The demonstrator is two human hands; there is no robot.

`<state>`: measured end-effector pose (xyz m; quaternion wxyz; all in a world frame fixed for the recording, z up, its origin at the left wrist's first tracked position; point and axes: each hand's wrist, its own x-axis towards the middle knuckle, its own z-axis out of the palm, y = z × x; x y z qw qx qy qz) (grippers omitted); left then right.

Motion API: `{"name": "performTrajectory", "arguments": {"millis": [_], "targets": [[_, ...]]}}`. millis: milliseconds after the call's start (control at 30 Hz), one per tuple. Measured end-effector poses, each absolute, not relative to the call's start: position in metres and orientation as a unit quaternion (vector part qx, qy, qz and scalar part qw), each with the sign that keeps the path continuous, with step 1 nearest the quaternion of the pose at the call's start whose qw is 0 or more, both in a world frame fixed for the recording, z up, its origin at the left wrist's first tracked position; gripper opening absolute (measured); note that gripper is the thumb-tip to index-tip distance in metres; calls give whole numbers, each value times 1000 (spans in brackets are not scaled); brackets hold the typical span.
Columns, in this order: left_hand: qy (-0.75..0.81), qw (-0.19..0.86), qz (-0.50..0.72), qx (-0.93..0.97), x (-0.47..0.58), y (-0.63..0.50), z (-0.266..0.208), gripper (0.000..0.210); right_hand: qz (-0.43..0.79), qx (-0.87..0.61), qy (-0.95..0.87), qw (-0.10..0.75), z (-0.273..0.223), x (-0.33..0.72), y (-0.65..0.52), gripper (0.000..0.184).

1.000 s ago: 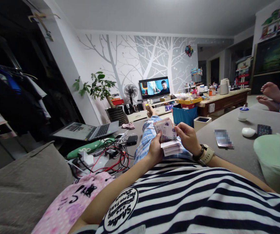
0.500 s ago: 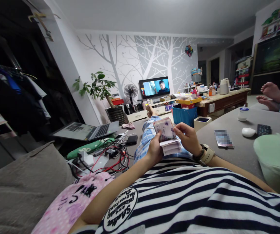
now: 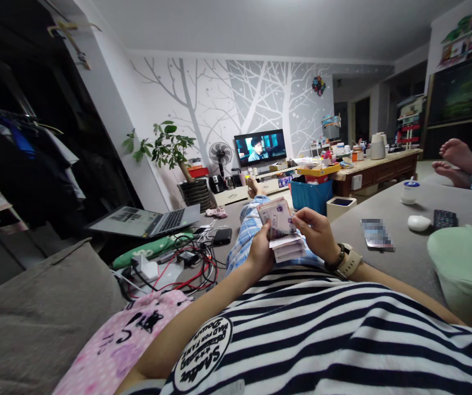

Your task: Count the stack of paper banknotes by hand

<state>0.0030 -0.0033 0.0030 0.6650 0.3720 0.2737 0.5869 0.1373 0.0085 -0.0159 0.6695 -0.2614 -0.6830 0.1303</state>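
Observation:
My left hand [image 3: 261, 251] is closed round a stack of banknotes [image 3: 280, 220], its thumb lying on the left edge. The upper notes are pale with purple print and stand tilted up, facing me. Below them several white folded ends [image 3: 288, 249] fan out toward my striped shirt [image 3: 326, 318]. My right hand [image 3: 315, 229] pinches the right edge of the notes between thumb and forefinger. The wrist behind it wears a watch with a pale strap [image 3: 349, 262] and a dark bracelet. My legs in blue checked trousers [image 3: 249, 225] stretch out beyond the notes.
Left of me lie an open laptop [image 3: 149, 222], tangled cables [image 3: 195, 271] and a pink cloth [image 3: 137, 329]. On the right are a phone [image 3: 376, 234], a white mouse [image 3: 420, 223], a keypad [image 3: 445, 219] and a green neck pillow [image 3: 458, 263]. Another person's feet [image 3: 458, 158] rest farther back.
The upper notes have shifted slightly in my hands, and my right fingers stay at their edge. The television picture is different.

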Motion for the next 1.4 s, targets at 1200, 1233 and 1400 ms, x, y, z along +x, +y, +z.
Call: {"name": "performTrajectory", "arguments": {"millis": [1200,1233,1400], "targets": [[244,671,577,397,2,-2,-3,29,154,-238,-690,666,-17,136,8,24],[245,670,576,400,2,-1,-3,29,156,-237,-690,666,-17,136,8,24],[239,662,580,410,1,1,-4,33,166,-235,-689,665,-17,136,9,26]]}}
